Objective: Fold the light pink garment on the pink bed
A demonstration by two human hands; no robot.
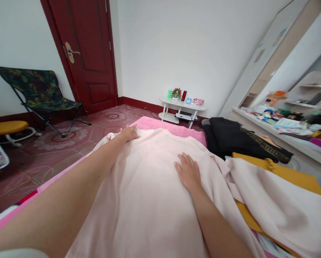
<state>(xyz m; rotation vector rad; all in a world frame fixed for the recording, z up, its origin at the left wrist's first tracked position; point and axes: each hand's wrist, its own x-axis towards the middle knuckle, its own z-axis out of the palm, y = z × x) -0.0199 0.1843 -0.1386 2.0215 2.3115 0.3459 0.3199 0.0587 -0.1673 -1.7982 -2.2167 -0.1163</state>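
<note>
Pale pink garment (149,193) lies under both flat, unclenched hands, left hand (128,133) and right hand (188,172).

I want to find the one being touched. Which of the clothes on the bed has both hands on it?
The pale pink garment: the left hand and right hand lie flat on it. The black garment and yellow one lie untouched to the right.

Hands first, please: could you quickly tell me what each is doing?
Left hand: open, flat on the pale pink garment.
Right hand: open, palm down on it.
</note>
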